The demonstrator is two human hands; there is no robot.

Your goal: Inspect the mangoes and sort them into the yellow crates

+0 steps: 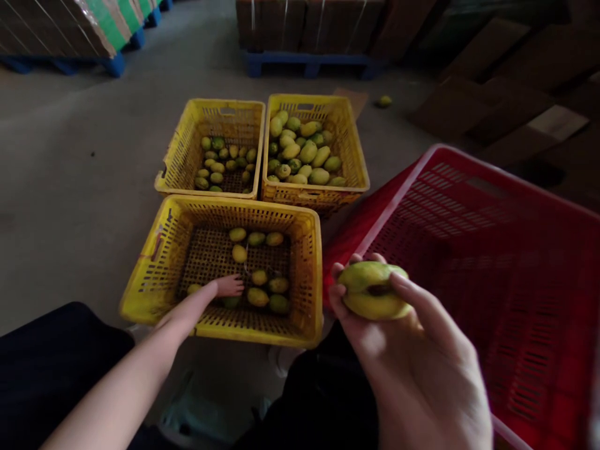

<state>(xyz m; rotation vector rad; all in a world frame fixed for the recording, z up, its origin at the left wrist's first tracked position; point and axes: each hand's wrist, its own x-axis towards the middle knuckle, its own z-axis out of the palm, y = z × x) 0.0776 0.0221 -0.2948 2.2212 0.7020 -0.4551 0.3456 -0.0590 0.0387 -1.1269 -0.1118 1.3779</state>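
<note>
In my right hand [412, 350] is a yellow-green mango [375, 305], held between thumb and fingers in front of the red crate. A dark gap runs across its middle; I cannot tell whether this is one split fruit or two pressed together. My left hand [229, 285] reaches into the front yellow crate [220, 330], fingers stretched out and holding nothing visible. Just below that hand lies a green mango [231, 302], partly hidden. Several yellow-green mangoes [257, 297] lie spread over the right part of this crate's floor.
Behind stand two more yellow crates, the left one [175, 147] with smaller mangoes, the right one [354, 144] fuller. A large red crate [469, 169] is at the right. Boxes on blue pallets [309, 65], flattened cardboard [510, 112] and a loose fruit [384, 101] lie beyond.
</note>
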